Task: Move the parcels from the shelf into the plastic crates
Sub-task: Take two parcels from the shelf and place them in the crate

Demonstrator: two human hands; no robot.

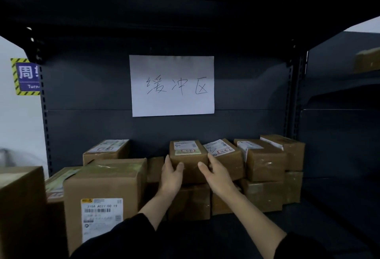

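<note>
Several brown cardboard parcels sit stacked on a dark metal shelf (320, 221). In the middle, on top of the stack, stands a small parcel (190, 161) with a white label on its top face. My left hand (171, 173) presses on its left side and front, and my right hand (214, 171) holds its right front corner. Both hands grip this same parcel, which still rests on the box below it (190, 201). No plastic crate is in view.
A large box (102, 201) with a barcode label stands at front left, another big box (20, 207) at the far left edge. More parcels (267, 160) are stacked on the right. A white paper sign (172, 85) hangs on the back panel. The upper shelf overhangs.
</note>
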